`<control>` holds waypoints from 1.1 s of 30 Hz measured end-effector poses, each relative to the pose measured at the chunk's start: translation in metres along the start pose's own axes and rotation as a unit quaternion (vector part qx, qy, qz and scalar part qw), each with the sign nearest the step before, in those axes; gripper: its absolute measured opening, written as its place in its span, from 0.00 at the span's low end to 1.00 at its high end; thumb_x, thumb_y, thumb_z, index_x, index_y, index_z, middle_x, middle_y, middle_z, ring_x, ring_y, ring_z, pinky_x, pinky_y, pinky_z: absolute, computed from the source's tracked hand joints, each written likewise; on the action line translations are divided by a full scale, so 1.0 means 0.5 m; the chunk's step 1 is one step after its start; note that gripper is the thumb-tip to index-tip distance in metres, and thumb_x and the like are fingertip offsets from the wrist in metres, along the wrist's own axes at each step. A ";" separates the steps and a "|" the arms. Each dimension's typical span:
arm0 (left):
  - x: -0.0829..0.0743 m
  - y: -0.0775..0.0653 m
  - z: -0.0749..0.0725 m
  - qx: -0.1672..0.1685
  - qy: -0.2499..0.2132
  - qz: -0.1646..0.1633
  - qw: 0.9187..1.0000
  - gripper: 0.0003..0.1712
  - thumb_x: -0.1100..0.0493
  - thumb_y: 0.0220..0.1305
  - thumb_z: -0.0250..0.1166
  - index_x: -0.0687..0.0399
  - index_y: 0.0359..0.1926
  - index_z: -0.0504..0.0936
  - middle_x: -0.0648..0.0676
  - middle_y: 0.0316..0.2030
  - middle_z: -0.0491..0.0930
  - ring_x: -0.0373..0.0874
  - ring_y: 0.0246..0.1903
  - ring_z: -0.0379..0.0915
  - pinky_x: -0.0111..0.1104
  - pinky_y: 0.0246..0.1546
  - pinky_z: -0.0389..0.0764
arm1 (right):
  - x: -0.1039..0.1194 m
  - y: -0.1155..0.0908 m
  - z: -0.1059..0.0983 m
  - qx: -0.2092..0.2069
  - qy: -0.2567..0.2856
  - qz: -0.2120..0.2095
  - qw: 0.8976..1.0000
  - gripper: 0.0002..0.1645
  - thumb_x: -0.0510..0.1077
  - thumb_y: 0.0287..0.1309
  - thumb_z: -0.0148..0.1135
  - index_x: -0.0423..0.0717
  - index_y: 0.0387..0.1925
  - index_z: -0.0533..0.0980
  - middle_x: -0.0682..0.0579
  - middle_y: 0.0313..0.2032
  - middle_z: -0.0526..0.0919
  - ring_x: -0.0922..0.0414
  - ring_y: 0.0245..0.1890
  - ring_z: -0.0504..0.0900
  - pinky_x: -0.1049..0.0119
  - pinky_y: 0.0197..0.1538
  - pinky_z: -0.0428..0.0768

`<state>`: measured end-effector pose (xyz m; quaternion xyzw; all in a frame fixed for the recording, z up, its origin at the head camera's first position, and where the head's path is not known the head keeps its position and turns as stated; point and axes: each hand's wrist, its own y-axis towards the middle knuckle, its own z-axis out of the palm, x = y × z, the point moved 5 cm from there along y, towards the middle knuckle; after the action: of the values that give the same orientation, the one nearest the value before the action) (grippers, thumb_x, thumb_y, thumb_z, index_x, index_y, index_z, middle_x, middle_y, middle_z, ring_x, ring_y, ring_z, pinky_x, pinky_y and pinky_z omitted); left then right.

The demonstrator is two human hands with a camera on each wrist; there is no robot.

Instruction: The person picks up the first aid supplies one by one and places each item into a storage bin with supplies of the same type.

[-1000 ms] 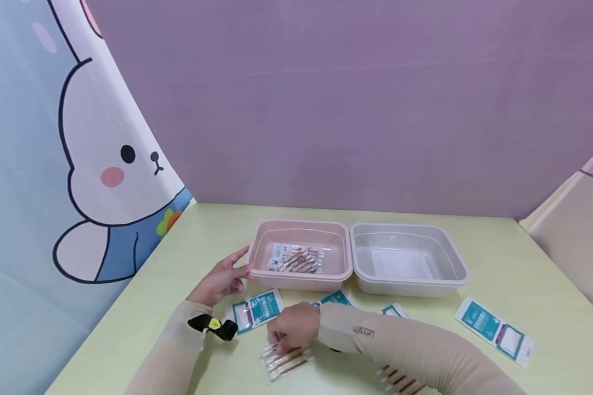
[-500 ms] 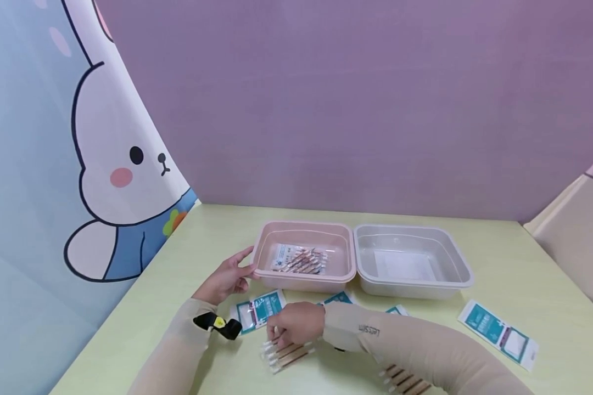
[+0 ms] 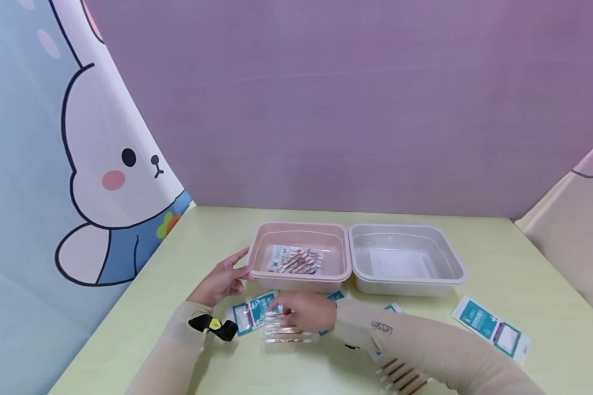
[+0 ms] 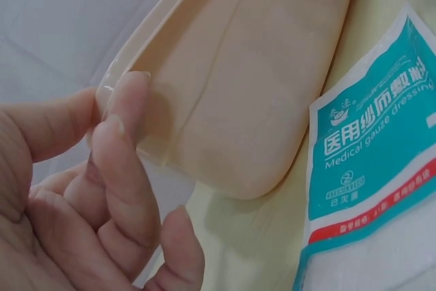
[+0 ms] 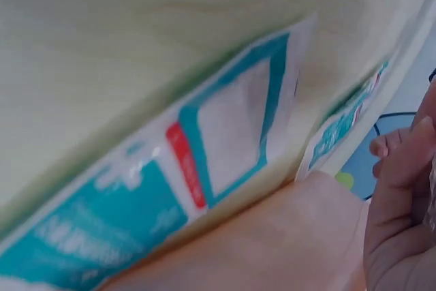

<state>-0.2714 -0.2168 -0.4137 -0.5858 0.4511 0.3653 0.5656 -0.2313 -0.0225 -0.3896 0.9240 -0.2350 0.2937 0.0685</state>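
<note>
From my end I see the left hand (image 3: pixel 222 282) pinching the left end of the pink bin (image 3: pixel 301 282), thumb and fingers on its rim; I take that as a way to steady it. Low in the middle of the frame, the right hand (image 3: pixel 303 311) grips the swab pack (image 3: pixel 287 332) by its upper part, fingers curled over it, presumably so the sticks hang together in their wrapper. More swabs (image 3: pixel 301 262) lie inside the pink bin. The white bin (image 3: pixel 407 286) stands just beside it, on the right, probably paired there for easy reach. The left gauze packet (image 3: pixel 247 315) lies below the pink bin, another packet (image 3: pixel 491 328) at lower right, and a second swab pack (image 3: pixel 401 377) at the bottom edge, partly under the sleeve (image 3: pixel 415 334).

Against half a second ago, the right hand and its pack sit higher in the frame, the sticks now nearly level instead of slanting. The left hand has kept its hold.
</note>
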 end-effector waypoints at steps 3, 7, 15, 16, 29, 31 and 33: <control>0.000 0.000 0.001 -0.003 0.000 -0.004 1.000 0.34 0.58 0.75 0.52 0.45 0.76 0.51 0.48 0.27 0.83 0.39 0.16 0.67 0.29 0.25 0.70 | -0.002 -0.001 -0.015 -0.004 0.005 -0.010 1.000 0.21 0.32 0.59 0.63 0.43 0.54 0.76 0.54 0.31 0.79 0.67 0.29 0.72 0.77 0.35 0.74; -0.002 0.004 0.002 -0.004 0.002 -0.005 1.000 0.34 0.57 0.74 0.52 0.45 0.76 0.52 0.49 0.29 0.83 0.39 0.17 0.67 0.29 0.27 0.70 | -0.006 -0.008 -0.040 -0.023 -0.024 -0.018 0.999 0.21 0.31 0.58 0.64 0.41 0.54 0.77 0.54 0.31 0.78 0.66 0.30 0.71 0.76 0.36 0.74; 0.004 -0.001 -0.003 -0.017 -0.009 -0.011 1.000 0.35 0.57 0.74 0.53 0.42 0.76 0.52 0.50 0.34 0.82 0.41 0.21 0.66 0.29 0.30 0.72 | -0.020 -0.024 -0.082 -0.067 -0.049 0.050 0.995 0.21 0.33 0.60 0.63 0.47 0.55 0.78 0.56 0.37 0.81 0.63 0.35 0.75 0.70 0.45 0.77; 0.004 -0.001 -0.003 -0.015 -0.011 -0.010 1.000 0.35 0.57 0.74 0.53 0.43 0.76 0.51 0.50 0.34 0.82 0.41 0.21 0.66 0.29 0.30 0.72 | -0.021 -0.027 -0.089 -0.074 -0.056 0.058 0.994 0.21 0.34 0.60 0.64 0.47 0.55 0.78 0.55 0.39 0.83 0.63 0.37 0.77 0.68 0.47 0.78; 0.000 -0.010 0.000 -0.013 -0.001 -0.011 1.000 0.36 0.56 0.73 0.54 0.45 0.77 0.51 0.48 0.31 0.83 0.40 0.20 0.67 0.29 0.31 0.72 | -0.045 -0.038 -0.173 -0.130 -0.053 0.133 0.981 0.23 0.35 0.60 0.64 0.50 0.57 0.77 0.51 0.52 0.82 0.55 0.49 0.79 0.55 0.59 0.75; 0.000 -0.011 0.001 -0.017 0.001 -0.012 1.000 0.36 0.55 0.73 0.55 0.44 0.76 0.51 0.49 0.31 0.83 0.40 0.20 0.67 0.29 0.31 0.72 | -0.051 -0.035 -0.179 -0.134 -0.039 0.148 0.979 0.23 0.35 0.60 0.64 0.51 0.57 0.77 0.52 0.52 0.82 0.56 0.48 0.79 0.55 0.59 0.75; 0.002 -0.011 0.001 -0.018 0.006 -0.013 1.000 0.36 0.56 0.73 0.55 0.44 0.76 0.52 0.49 0.31 0.83 0.40 0.20 0.67 0.29 0.31 0.71 | -0.054 -0.034 -0.185 -0.138 -0.020 0.159 0.977 0.23 0.35 0.61 0.64 0.50 0.57 0.76 0.52 0.52 0.81 0.56 0.49 0.79 0.55 0.59 0.75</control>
<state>-0.2660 -0.2166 -0.4128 -0.6039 0.4400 0.3630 0.5567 -0.2900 0.0274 -0.3294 0.8625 -0.4182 0.2468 0.1428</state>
